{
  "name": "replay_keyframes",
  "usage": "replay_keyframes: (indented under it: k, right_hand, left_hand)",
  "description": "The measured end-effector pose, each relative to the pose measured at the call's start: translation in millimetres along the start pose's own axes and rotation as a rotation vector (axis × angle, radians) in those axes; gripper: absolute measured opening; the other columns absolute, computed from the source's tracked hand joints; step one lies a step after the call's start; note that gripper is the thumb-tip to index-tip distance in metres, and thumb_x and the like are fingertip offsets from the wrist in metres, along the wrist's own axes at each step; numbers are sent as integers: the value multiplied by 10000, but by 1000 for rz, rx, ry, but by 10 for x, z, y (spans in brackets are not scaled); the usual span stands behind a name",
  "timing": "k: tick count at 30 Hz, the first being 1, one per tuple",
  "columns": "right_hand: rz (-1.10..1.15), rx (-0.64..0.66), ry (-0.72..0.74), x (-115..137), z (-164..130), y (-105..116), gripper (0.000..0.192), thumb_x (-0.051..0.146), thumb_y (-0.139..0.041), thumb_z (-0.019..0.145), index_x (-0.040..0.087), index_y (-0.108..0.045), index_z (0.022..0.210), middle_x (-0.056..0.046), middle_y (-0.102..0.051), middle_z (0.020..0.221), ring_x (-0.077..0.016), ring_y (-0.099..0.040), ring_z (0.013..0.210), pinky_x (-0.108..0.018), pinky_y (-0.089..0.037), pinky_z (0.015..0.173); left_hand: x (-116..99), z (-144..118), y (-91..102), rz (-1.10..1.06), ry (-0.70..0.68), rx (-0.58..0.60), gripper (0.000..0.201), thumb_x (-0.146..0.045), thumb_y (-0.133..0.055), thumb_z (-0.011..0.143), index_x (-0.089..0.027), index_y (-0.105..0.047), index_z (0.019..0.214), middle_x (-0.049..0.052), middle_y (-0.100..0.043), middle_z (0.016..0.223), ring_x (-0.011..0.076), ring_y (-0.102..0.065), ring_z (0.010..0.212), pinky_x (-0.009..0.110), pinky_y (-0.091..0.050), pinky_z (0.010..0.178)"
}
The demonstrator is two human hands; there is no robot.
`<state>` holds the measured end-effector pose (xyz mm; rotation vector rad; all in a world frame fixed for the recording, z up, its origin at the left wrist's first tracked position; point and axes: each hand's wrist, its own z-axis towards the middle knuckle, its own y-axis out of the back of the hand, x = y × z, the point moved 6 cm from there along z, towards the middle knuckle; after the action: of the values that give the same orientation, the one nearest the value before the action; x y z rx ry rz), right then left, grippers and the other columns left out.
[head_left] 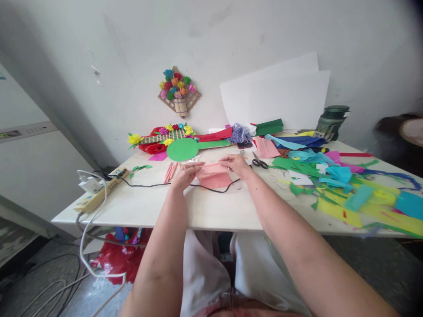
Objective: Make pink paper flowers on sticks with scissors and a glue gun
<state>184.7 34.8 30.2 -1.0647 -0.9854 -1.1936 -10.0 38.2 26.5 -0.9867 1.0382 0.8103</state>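
A sheet of pink crepe paper [215, 179] is stretched between my two hands over the white table. Its far edge looks rolled or folded over. My left hand [185, 174] pinches the left end of that edge, and my right hand [236, 164] grips the right end. Beside my left hand lie several thin pink paper rolls [169, 171]. Black-handled scissors [260, 163] rest to the right of my right hand. A black cable [216, 190] runs across the table by the near edge of the pink sheet.
A green round paper piece [182, 150] lies behind my hands. Colourful paper scraps [333, 176] cover the right side, with a dark green bottle [331, 123] behind them. At the left edge sits a power strip [99, 193] with cables. A flower decoration [178, 92] hangs on the wall.
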Motion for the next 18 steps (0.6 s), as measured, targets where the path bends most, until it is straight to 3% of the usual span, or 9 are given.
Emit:
replay_keyframes:
  k: [5,18]
  right_hand:
    - [111,37,-22,-77,37,3,263,266,-781,460,158,-682,678,22,-590,580,-62,-459,499,-192,-310,442]
    - [43,105,44,-75,62,-7,230,262,-759,493,145,-679,674,26,-566,530,-43,-379,414,-197,-235,371]
  left_hand:
    - [-13,-10,-22,11,-5,-8,243,-135,-701,545,-118,-736,786,70,-692,684,126,-596,599,229,-452,586]
    - [-45,-2,-12,77,-65,-109,202,-147,-700,468,-151,-737,666,43,-699,686,128,-574,623,224,-420,575]
